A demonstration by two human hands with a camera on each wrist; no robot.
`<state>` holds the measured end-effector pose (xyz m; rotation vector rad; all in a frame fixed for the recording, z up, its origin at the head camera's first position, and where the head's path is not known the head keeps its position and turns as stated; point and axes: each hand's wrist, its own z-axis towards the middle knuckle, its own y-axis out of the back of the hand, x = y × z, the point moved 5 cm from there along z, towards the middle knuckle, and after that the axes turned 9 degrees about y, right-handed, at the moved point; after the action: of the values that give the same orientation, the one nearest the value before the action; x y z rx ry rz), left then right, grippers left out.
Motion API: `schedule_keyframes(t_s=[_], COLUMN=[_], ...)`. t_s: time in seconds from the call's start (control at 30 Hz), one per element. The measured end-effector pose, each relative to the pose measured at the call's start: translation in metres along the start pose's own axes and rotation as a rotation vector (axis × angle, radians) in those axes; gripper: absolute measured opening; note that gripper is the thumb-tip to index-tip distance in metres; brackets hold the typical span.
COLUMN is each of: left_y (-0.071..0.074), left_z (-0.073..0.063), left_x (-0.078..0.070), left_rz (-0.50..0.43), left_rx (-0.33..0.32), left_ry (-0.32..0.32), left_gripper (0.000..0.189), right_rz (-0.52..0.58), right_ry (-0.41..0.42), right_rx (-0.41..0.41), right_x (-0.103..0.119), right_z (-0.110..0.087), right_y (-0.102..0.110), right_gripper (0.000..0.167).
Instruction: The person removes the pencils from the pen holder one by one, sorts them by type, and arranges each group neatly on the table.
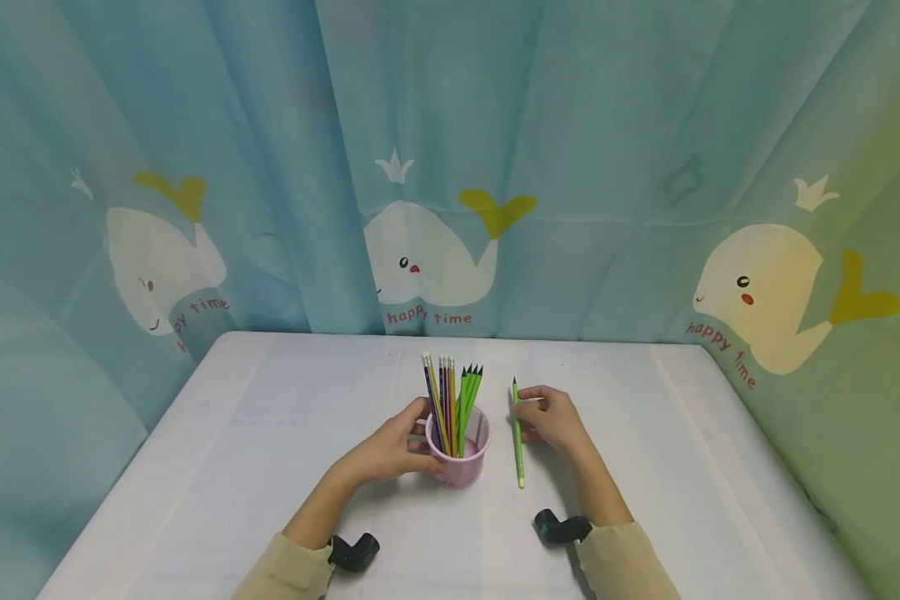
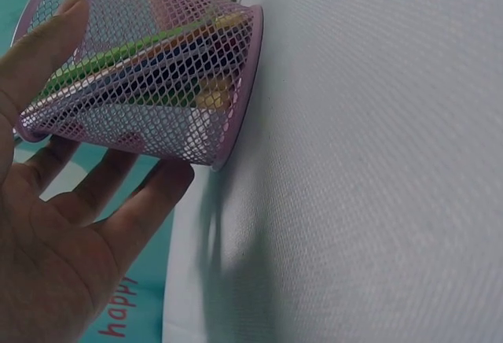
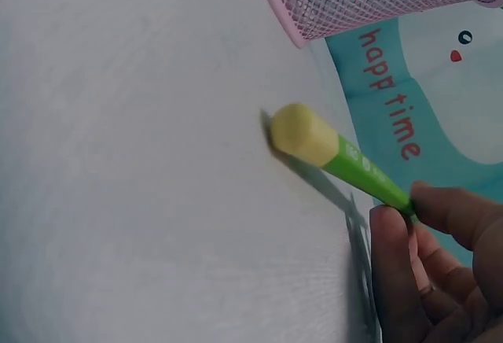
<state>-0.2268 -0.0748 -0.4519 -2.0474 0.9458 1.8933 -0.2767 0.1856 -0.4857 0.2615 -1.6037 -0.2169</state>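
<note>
A pink mesh pencil cup stands on the white table, holding several striped pencils with erasers up and several green pencils with dark points up. My left hand grips the cup from its left side; in the left wrist view the thumb lies along one side of the mesh and fingers touch the opposite side. Right of the cup, my right hand pinches one more green pencil between thumb and fingers, point away from me. Its pale yellow end is nearest the right wrist camera, close above the table.
The white tabletop spreads around both hands. Behind it hangs a blue-green curtain with printed whales. Dark wrist devices sit at both sleeve cuffs.
</note>
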Motion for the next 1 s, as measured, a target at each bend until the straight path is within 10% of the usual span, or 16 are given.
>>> schedule_keyframes(t_s=[1.0], left_y=[-0.0006], left_z=[-0.0007], left_x=[0.0003], left_rz=[0.001], left_rx=[-0.002], left_ry=[-0.021], left_gripper=[0.076], right_rz=[-0.118], right_ry=[-0.042], right_rx=[0.022], right_x=[-0.0012], right_z=[-0.0027], right_y=[0.0008], right_gripper=[0.032])
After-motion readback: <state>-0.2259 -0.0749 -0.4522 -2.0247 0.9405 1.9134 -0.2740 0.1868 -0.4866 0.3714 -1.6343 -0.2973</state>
